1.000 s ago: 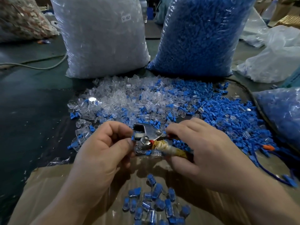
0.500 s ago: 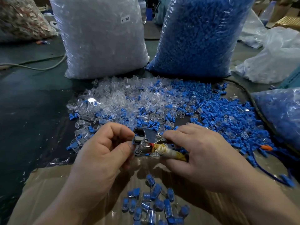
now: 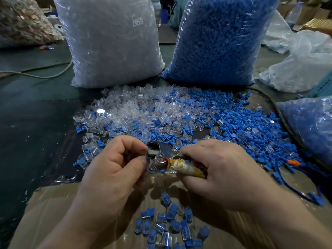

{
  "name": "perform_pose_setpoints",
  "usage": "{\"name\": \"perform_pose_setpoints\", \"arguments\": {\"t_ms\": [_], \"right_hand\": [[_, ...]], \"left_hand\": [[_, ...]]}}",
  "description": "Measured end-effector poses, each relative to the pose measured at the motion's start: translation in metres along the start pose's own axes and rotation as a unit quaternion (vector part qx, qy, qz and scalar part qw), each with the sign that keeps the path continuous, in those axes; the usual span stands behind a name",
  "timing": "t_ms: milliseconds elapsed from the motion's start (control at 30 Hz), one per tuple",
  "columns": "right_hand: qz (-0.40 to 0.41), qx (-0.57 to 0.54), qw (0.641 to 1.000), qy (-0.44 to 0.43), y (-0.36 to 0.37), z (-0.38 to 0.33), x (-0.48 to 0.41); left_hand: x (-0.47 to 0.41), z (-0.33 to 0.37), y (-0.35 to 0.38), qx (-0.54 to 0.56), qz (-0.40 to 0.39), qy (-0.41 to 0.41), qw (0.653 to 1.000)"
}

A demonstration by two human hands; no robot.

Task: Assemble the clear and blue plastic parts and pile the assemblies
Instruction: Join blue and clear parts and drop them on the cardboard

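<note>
Assemblies pile (image 3: 167, 225) sits nearest on cardboard (image 3: 53, 212). Left hand (image 3: 115, 168) is curled, pinching the left end of the hand press (image 3: 161, 153). Right hand (image 3: 221, 169) grasps its taped handle (image 3: 186, 168). Behind is a loose parts heap (image 3: 161, 112), clear and blue mixed. Farthest are the clear-parts bag (image 3: 111, 42) and blue-parts bag (image 3: 219, 40).

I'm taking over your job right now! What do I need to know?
Left hand pinches the head of the metal hand tool; any part it holds there is hidden.
Right hand grips the tool's wrapped handle.
Loose clear parts and blue parts lie heaped behind the tool.
Done: a small pile of assemblies on the cardboard, near you.
Left: the whole heap to assemble and pile.
</note>
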State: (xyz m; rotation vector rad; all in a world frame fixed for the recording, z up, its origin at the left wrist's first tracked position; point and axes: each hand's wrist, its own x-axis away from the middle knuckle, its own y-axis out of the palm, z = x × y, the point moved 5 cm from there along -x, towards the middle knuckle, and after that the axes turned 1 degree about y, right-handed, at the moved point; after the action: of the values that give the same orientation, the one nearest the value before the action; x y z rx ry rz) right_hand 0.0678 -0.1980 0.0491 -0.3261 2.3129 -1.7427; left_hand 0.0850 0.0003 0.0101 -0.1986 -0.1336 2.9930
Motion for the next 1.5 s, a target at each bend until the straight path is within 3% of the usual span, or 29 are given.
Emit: {"name": "perform_pose_setpoints", "arguments": {"t_ms": [300,400,500,633,800,967,1033,1167,1333,1433,1500], "right_hand": [[0.004,-0.007,1.0,0.017,0.0,0.009,0.004],[0.033,0.064,0.995,0.067,-0.001,0.025,-0.001],[0.035,0.106,0.986,0.122,0.001,0.038,-0.011],[0.037,0.114,0.983,0.137,0.0,0.043,-0.015],[0.141,0.033,0.988,0.056,-0.01,0.004,-0.006],[0.141,0.039,0.986,-0.075,0.005,-0.043,-0.002],[0.15,0.03,0.985,-0.075,0.003,-0.042,-0.001],[0.172,-0.006,0.981,-0.086,0.003,-0.039,0.002],[0.189,-0.047,0.972,-0.133,0.002,-0.044,0.003],[0.174,-0.098,0.975,-0.098,0.002,-0.044,0.003],[0.133,-0.194,0.972,-0.021,0.004,-0.041,0.002]], "left_hand": [[0.003,0.008,0.0,-0.047,0.048,0.013,0.998],[0.002,0.007,-0.002,-0.053,0.062,-0.032,0.996],[0.004,0.003,0.011,-0.029,0.0,-0.117,0.993],[0.005,0.003,0.016,-0.063,-0.003,-0.138,0.988],[0.005,0.004,0.015,-0.09,0.015,-0.137,0.986],[0.008,0.015,0.019,-0.136,0.03,-0.04,0.989],[0.009,0.016,0.02,-0.127,0.023,-0.022,0.991],[0.008,0.011,0.019,-0.006,-0.006,-0.078,0.997],[0.007,0.007,0.018,-0.051,-0.09,-0.125,0.987],[0.007,0.009,0.018,0.001,-0.083,-0.117,0.99],[0.006,0.014,0.018,0.004,-0.089,-0.069,0.994]]}}
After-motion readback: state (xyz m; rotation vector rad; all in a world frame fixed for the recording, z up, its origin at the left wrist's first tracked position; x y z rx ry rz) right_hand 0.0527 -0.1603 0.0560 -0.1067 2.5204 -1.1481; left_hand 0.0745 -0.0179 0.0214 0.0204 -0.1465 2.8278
